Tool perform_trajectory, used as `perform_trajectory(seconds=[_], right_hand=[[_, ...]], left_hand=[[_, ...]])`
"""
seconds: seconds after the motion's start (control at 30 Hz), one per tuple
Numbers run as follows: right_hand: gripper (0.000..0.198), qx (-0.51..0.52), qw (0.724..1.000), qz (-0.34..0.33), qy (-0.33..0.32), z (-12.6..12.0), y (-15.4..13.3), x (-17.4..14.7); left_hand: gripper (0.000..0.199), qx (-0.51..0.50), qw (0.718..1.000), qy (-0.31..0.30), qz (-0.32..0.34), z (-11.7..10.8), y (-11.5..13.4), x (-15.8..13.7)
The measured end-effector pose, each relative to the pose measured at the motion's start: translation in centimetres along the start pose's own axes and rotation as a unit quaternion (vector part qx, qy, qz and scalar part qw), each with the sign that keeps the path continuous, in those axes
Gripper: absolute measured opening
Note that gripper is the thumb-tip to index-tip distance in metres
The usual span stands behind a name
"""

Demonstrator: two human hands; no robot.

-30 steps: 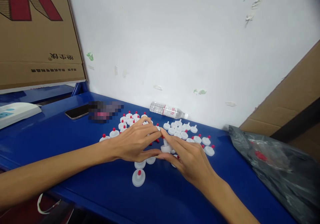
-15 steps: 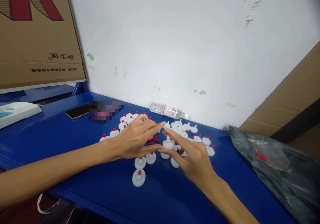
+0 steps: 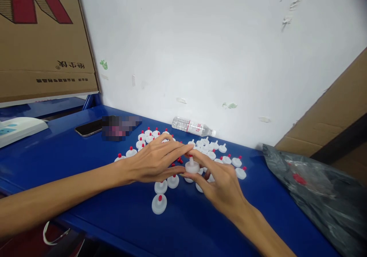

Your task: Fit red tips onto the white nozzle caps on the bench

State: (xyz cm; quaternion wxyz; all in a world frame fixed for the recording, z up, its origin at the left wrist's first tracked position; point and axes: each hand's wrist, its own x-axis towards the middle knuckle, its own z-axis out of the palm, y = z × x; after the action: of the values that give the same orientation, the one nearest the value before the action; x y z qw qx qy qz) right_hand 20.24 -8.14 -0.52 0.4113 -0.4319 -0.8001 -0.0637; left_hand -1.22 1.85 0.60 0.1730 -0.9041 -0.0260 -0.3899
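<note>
Between my two hands, above the blue table, is a white nozzle cap (image 3: 192, 167) with a small red tip cap (image 3: 190, 156) on its upright spout. My right hand (image 3: 225, 178) grips the nozzle cap, thumb low at its base and fingers curving over the top. From the other side, my left hand (image 3: 160, 158) closes in, its thumb against the base and its fingers meeting the right fingertips above the red tip. Around and under the hands stand several more nozzle caps (image 3: 159, 204) with red tips. Loose red tip caps (image 3: 179, 160) lie partly hidden behind my left fingers.
White nozzle caps without red tips (image 3: 222, 148) cluster near a lying plastic bottle (image 3: 193, 127) by the wall. A phone (image 3: 89, 127) lies at the left, beyond it a white device (image 3: 21, 130). A dark plastic bag (image 3: 309, 196) covers the right edge.
Both hands have shifted slightly left with the nozzle cap. The left fingers now reach further over the red tip, touching the right fingertips.
</note>
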Motion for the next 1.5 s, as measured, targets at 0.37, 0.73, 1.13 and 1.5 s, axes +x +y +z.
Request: perform_trajectory(seconds=[0.37,0.73,1.13,1.5], right_hand=[[0.036,0.055,0.996,0.068,-0.009,0.1,-0.8,0.2],[0.036,0.125,0.988,0.089,0.011,0.2,-1.5,0.4],[0.034,0.031,0.98,0.179,0.086,-2.3,1.4,1.2],[0.045,-0.252,0.929,0.267,0.031,-5.2,7.6,0.1]], left_hand=[[0.046,0.021,0.999,0.021,0.011,-0.2,0.1,0.1],[0.045,0.019,0.999,0.033,0.01,-0.3,0.2,0.0],[0.031,0.039,0.998,-0.047,-0.021,-0.1,-0.8,0.0],[0.025,-0.003,0.98,-0.196,-0.028,1.1,-0.9,-0.9]])
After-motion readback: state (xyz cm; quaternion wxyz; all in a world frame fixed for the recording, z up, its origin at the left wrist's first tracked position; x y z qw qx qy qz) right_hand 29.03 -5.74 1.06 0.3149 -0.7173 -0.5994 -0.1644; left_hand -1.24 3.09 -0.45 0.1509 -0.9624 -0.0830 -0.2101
